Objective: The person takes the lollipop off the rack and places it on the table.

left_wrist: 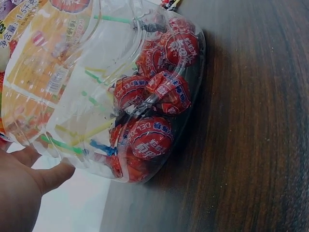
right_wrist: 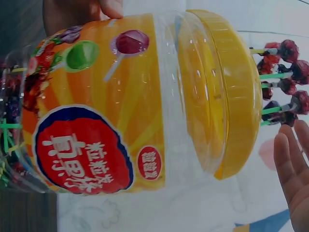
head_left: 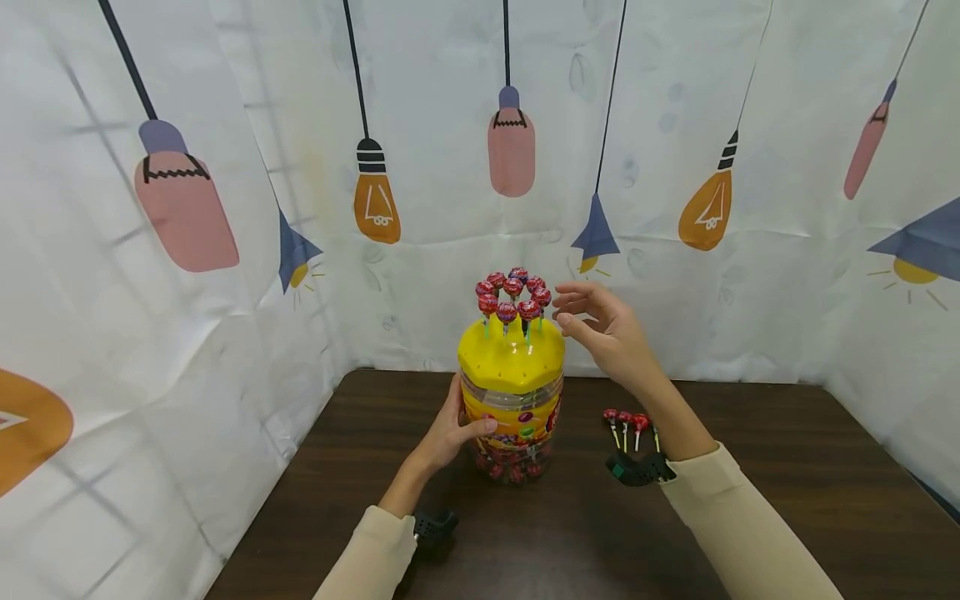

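Observation:
A clear plastic candy jar with an orange label and a yellow lid stands upright on the table. Several red-wrapped lollipops stick up from the lid in a ring. My left hand grips the jar's left side, its thumb across the front and the other fingers hidden behind. More lollipops lie inside at the bottom, seen through the wall in the left wrist view. Beside the ring, to its right, my right hand is raised with loosely bent fingers, holding nothing; its fingertips are close to the candy heads.
Several loose lollipops lie in a row on the dark wooden table, right of the jar and partly behind the right wrist's black band. A white curtain printed with lamps hangs behind and beside the table.

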`<action>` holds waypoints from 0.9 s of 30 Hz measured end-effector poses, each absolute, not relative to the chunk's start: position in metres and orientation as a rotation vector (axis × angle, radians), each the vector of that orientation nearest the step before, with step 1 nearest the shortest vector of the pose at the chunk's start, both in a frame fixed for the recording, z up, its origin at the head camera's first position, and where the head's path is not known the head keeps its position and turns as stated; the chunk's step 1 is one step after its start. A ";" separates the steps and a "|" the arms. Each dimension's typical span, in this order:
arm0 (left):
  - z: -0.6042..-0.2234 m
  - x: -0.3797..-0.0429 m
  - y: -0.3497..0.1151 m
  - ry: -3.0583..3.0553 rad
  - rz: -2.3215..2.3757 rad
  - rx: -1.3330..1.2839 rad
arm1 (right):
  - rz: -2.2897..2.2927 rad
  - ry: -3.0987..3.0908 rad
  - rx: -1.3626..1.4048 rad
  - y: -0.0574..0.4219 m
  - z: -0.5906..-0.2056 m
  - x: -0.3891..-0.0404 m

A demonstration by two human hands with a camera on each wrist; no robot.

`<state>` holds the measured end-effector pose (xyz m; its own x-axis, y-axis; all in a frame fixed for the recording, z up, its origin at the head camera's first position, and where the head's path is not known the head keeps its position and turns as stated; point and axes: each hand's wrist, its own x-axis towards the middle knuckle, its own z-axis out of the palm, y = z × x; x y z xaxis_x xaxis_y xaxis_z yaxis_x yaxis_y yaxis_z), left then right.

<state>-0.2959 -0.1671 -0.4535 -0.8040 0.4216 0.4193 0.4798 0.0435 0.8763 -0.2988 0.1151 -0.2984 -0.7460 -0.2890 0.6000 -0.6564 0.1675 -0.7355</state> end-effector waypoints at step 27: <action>-0.458 -0.298 -0.167 -2.196 -1.942 -0.962 | 1.523 -2.165 0.962 0.098 -0.289 -0.316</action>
